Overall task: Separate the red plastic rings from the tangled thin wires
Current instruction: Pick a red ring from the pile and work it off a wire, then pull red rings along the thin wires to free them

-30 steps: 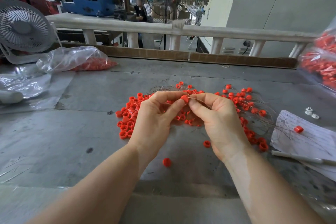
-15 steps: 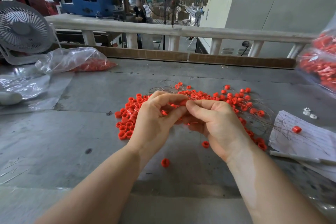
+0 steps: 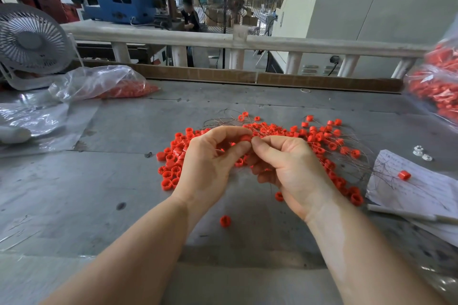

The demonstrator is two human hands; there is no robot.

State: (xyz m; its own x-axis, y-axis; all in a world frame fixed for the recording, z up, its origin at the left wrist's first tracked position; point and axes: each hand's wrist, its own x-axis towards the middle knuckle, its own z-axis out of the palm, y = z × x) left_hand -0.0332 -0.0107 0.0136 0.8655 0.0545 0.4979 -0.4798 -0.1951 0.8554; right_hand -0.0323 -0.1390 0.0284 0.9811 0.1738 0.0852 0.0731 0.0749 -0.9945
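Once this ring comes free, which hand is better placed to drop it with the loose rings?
Probably left: the left hand pinches the ring, and the loose ring pile lies just beside it.

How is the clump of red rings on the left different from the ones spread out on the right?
The left clump of rings lies packed tight, with no wires visible among them; the right spread of rings is scattered loosely, with thin wires threading through it. The left clump is smaller; the right spread reaches the paper sheet. Both are the same red plastic.
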